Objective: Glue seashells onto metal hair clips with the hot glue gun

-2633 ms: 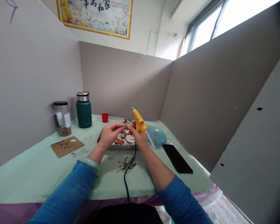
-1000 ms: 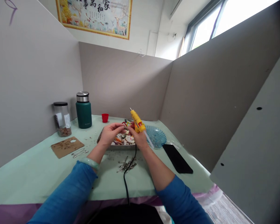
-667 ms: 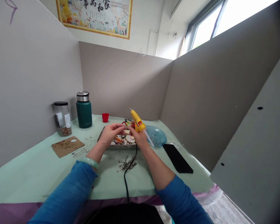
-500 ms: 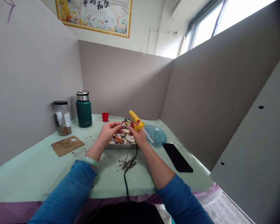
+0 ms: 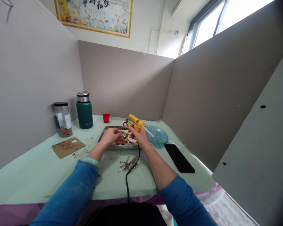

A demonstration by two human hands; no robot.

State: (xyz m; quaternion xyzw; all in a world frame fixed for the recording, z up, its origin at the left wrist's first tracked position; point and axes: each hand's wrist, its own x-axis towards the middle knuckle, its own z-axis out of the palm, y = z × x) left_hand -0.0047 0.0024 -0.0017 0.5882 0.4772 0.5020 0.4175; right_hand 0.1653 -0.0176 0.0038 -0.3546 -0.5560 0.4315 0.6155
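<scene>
My right hand [image 5: 140,137] is closed round a yellow hot glue gun [image 5: 135,122], whose nozzle tilts up and to the left and whose white glue stick sticks out at the back. Over the left part of a metal tray [image 5: 129,147] is my left hand [image 5: 110,136], its fingers bent down and drawn together; what they hold, if anything, is hidden. Shells and small coloured pieces [image 5: 126,135] fill the tray between both hands. In front of it lies a pile of small metal clips [image 5: 128,164], crossed by the gun's black cord [image 5: 127,182].
To the left are a jar [image 5: 63,119], a green flask [image 5: 84,110], a brown board [image 5: 68,147] and wire pieces [image 5: 81,153]. A red cup [image 5: 106,118] stands at the back. Rightward lie a blue glass dish [image 5: 159,136] and a black phone-like slab [image 5: 179,158]. Grey partitions [image 5: 127,78] enclose the table.
My hands, which met above the tray, have moved apart. The left one has come down to the tray's contents, and the glue gun has dropped slightly and tilted further left.
</scene>
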